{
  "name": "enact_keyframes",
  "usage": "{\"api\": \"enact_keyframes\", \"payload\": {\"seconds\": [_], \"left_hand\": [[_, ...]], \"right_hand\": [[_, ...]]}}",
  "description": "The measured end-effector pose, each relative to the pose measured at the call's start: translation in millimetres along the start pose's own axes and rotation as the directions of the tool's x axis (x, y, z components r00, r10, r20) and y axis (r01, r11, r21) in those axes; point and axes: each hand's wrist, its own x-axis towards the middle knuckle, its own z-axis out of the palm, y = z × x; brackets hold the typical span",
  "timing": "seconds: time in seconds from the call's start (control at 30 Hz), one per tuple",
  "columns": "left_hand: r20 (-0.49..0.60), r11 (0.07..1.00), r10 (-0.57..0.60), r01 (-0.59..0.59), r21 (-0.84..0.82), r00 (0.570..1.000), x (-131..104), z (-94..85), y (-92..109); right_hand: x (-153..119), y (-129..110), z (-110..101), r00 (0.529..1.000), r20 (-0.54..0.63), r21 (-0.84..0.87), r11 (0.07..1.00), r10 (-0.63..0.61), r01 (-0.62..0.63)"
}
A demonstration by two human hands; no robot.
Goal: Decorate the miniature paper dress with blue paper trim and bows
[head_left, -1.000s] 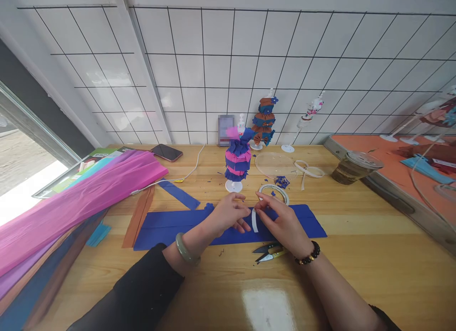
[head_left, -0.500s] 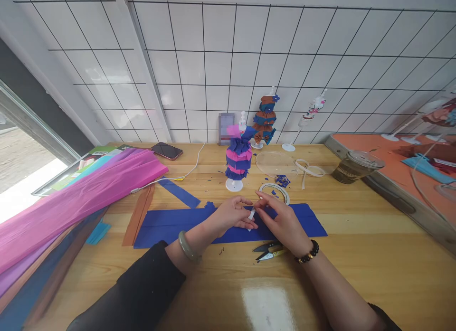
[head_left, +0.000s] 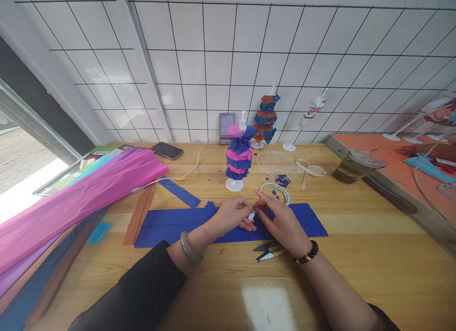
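Over the blue paper strip (head_left: 171, 226), my left hand (head_left: 235, 214) is closed on a small white piece (head_left: 251, 215), with its lower fingers stretched out beneath. My right hand (head_left: 280, 219) meets it from the right, thumb and index fingertips close together at the same white piece. Behind the right hand lies a white tape ring (head_left: 287, 196). Black-handled snips (head_left: 270, 254) rest below my right palm. A pink and blue ruffled paper figure (head_left: 238, 156) stands on a white base behind my hands.
Pink crepe paper (head_left: 107, 179), a phone (head_left: 167, 150) and a white cable (head_left: 192, 172) are at the left. A plastic cup (head_left: 356, 167) stands at the right beside an orange-topped case (head_left: 377, 148). More decorated stands, including a brown and blue one (head_left: 265, 119), are behind.
My left thumb and index finger have closed in on the white piece, which has shifted slightly. My right hand has barely moved.
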Motion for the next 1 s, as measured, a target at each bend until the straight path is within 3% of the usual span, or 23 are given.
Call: {"api": "enact_keyframes", "payload": {"seconds": [0.23,0.5,0.63,0.87,1.0], "left_hand": [[-0.004,0.992,0.066,-0.065,0.111,0.998,2,1.8,-6],[-0.032,0.996,0.074,-0.072,0.055,0.997,4,-0.3,-7],[-0.063,0.997,0.082,-0.081,0.011,0.995,4,-0.4,-7],[-0.031,0.992,0.066,-0.069,-0.107,0.997,8,-3.7,-10],[-0.040,0.991,0.043,-0.048,-0.127,0.998,9,-5.4,-9]], "right_hand": [[0,-3,-2,0.999,0.022,-0.045,0.998,-0.045,0.046],[-1,0,-5,0.999,-0.037,-0.041,0.999,-0.010,0.008],[-9,1,-17,0.997,-0.068,-0.050,0.998,0.030,-0.034],[-58,-15,-37,0.968,0.252,-0.287,0.953,-0.021,0.096],[-87,-16,-38,0.945,0.272,-0.408,0.867,-0.183,0.285]]}}
